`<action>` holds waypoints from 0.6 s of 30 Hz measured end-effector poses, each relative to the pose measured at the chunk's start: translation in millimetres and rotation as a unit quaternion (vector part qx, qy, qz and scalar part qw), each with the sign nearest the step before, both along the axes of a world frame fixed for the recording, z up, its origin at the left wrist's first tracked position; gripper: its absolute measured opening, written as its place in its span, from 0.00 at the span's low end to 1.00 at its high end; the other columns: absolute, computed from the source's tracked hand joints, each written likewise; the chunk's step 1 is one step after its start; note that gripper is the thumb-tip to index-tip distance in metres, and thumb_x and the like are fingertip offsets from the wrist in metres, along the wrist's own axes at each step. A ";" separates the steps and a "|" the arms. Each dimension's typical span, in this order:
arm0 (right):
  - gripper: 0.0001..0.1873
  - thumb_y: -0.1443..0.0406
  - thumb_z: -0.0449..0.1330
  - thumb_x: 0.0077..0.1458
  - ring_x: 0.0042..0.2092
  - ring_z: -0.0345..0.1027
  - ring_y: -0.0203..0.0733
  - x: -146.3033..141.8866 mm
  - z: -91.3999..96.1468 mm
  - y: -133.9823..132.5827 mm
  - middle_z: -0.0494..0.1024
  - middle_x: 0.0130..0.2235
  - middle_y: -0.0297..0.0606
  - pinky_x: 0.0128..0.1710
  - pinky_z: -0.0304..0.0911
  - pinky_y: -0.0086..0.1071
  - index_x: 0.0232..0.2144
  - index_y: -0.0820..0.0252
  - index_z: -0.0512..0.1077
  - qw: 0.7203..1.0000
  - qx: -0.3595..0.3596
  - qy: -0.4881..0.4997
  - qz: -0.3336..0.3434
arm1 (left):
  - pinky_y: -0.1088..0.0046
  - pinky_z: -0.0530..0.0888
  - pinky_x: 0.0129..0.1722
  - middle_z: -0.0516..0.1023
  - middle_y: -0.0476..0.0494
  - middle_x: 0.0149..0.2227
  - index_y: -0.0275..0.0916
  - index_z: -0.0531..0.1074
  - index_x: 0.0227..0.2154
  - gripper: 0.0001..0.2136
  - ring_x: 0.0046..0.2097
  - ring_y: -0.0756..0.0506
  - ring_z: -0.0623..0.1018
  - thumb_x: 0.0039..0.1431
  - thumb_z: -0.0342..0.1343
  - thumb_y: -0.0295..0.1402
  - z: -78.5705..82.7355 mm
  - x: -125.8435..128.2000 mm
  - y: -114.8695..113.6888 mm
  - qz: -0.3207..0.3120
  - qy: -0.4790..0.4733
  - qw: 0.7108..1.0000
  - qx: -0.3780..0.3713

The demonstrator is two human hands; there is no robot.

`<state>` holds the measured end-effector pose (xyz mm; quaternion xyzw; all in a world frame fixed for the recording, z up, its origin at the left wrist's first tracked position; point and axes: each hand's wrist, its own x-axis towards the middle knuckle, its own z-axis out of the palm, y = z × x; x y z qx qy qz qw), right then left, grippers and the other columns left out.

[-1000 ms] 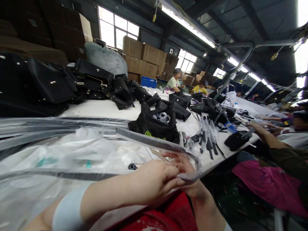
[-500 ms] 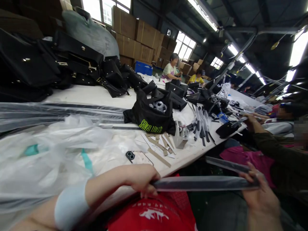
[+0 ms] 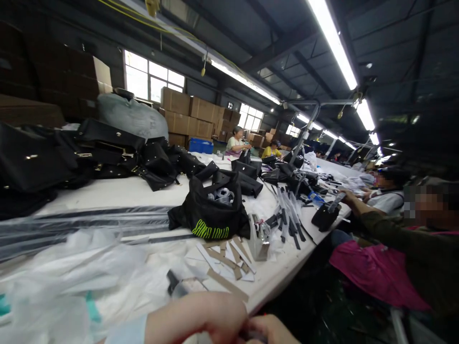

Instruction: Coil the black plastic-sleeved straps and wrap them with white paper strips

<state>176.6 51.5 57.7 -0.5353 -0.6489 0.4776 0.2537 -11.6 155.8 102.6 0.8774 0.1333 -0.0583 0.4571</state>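
At the bottom edge, my left hand (image 3: 225,313) is bent inward and meets my right hand (image 3: 270,329). Both are closed around a dark strap in clear plastic film (image 3: 255,336), of which only a small part shows between them. Most of my fingers are cut off by the frame or hidden. Just beyond my left wrist, a dark, film-covered end (image 3: 174,283) lies over the place of a phone (image 3: 193,285), which is mostly covered. Cardboard and paper strips (image 3: 229,260) lie on the table close ahead of my hands.
A black bag with green lettering (image 3: 211,210) stands mid-table, beside a tape dispenser (image 3: 261,239) and several wrapped straps (image 3: 289,212). Black bags (image 3: 107,148) are piled at left, above white plastic sheeting (image 3: 118,272). A co-worker's sleeve (image 3: 387,224) reaches in from the right.
My right hand has come left to meet my left hand, and the strap stretched between them has bunched up. The view has tilted upward, so my hands sit lower in the frame.
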 end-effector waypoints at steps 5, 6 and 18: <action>0.28 0.44 0.55 0.53 0.18 0.50 0.30 104.2 36.2 -26.5 0.58 0.15 0.27 0.18 0.46 0.24 0.20 0.63 0.69 0.985 -0.041 -0.075 -0.152 | 0.74 0.70 0.22 0.72 0.52 0.14 0.40 0.72 0.19 0.10 0.18 0.48 0.73 0.54 0.57 0.36 11.8 -25.7 47.7 0.001 0.144 0.971 -0.190; 0.27 0.45 0.55 0.53 0.18 0.50 0.30 122.1 41.3 -29.9 0.58 0.15 0.27 0.19 0.46 0.25 0.20 0.63 0.69 0.982 -0.054 -0.088 -0.160 | 0.74 0.70 0.24 0.74 0.51 0.16 0.40 0.73 0.20 0.10 0.20 0.48 0.74 0.53 0.58 0.37 12.2 -30.8 58.2 -0.022 0.159 0.962 -0.220; 0.25 0.51 0.50 0.60 0.25 0.56 0.33 75.9 39.8 -10.2 0.64 0.22 0.30 0.26 0.51 0.27 0.22 0.63 0.70 0.989 -0.025 -0.129 -0.072 | 0.74 0.67 0.20 0.65 0.52 0.14 0.39 0.76 0.26 0.18 0.17 0.50 0.66 0.55 0.56 0.50 -17.0 4.0 63.0 -0.077 0.160 0.913 -0.367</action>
